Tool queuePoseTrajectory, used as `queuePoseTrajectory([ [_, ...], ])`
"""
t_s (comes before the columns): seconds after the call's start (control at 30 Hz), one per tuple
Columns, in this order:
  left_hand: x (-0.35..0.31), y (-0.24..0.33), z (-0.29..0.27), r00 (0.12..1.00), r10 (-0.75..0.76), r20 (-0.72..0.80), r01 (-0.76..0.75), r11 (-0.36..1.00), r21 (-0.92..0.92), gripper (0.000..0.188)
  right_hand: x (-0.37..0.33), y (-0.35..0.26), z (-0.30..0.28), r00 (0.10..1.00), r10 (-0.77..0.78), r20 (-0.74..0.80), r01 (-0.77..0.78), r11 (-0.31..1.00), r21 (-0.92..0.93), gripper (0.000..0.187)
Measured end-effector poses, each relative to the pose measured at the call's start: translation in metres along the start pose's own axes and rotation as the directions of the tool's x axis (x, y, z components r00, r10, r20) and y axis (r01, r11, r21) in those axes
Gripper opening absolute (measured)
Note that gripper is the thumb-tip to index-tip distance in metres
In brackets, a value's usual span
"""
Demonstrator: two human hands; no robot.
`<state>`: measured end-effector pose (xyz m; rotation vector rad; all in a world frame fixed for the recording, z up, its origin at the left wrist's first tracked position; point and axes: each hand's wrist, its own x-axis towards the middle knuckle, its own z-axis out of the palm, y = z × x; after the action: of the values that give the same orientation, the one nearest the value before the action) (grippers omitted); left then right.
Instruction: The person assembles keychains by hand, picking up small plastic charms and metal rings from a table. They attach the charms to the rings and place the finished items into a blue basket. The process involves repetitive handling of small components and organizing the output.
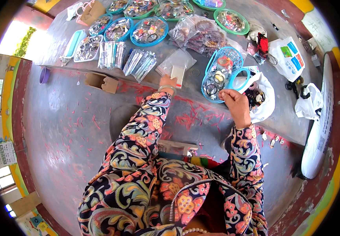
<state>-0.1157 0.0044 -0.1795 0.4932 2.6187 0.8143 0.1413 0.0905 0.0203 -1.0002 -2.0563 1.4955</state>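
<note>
My left hand (168,82) lies at the front edge of the table. Its fingers are closed on the lower edge of a clear plastic bag (181,58), one of a loose pile. A pale flat piece with a red strip (177,74) shows beside my fingers. To the right, a light blue plastic basket (241,63) with a round handle holds several hair ties and small trinkets. My right hand (237,107) is at its near end, thumb and fingertips pinched together. Whatever the pinch holds is too small to make out.
Bundles of packed pens (112,55) lie left of the bags. Behind stand several round trays of trinkets (149,44) and a heap of filled bags (197,33). A white bag (267,100) of small goods sits right of the basket. An open cardboard box (101,82) rests below the table edge.
</note>
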Motion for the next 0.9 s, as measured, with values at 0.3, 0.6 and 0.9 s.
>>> queuePoseTrajectory([
  [0.3,0.022,-0.001,0.021,0.998,-0.056,0.037,0.043,0.959,0.278,0.052,-0.003,0.007,0.009,0.999,0.038,0.0,-0.038,0.999,0.012,0.014],
  [0.6,0.015,0.014,0.021,0.998,0.017,-0.06,0.002,0.952,0.306,0.049,-0.008,0.005,0.012,0.999,0.04,0.028,-0.039,0.998,-0.049,0.014],
  [0.9,0.029,0.0,0.028,0.993,0.054,0.105,-0.027,0.97,-0.24,0.031,-0.011,0.005,0.023,0.998,0.002,0.056,0.002,0.998,-0.07,0.014],
])
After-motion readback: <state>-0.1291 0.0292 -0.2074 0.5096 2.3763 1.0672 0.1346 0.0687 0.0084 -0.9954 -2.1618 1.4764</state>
